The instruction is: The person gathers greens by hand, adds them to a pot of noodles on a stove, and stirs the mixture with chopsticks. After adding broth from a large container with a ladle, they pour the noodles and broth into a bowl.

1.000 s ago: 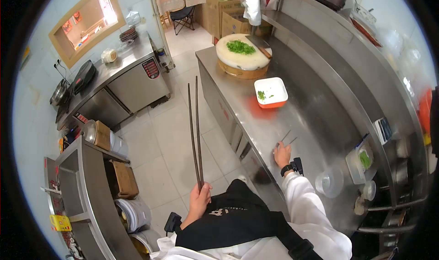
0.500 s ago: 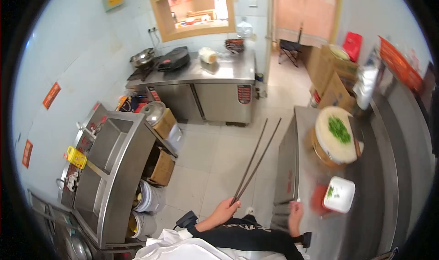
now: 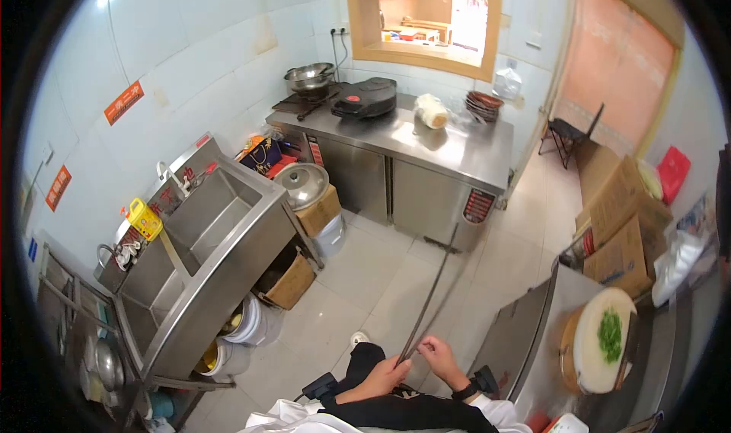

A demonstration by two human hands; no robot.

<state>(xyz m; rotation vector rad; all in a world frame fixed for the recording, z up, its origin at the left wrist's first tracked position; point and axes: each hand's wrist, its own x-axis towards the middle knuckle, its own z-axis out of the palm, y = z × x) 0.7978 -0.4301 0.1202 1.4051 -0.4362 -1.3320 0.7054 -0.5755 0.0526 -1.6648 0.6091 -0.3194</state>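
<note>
Well left of your grip stands the steel sink [image 3: 221, 273]. Your left hand [image 3: 387, 378] closes around the near ends of two long chopsticks [image 3: 432, 287], which reach forward from it; grip firmly so the tips don't sway. Just beside them, your right hand [image 3: 440, 359] curls; I can't tell whether it grips anything. Farther right sits the round board [image 3: 585, 349] bearing chopped greens [image 3: 611, 336].
</note>
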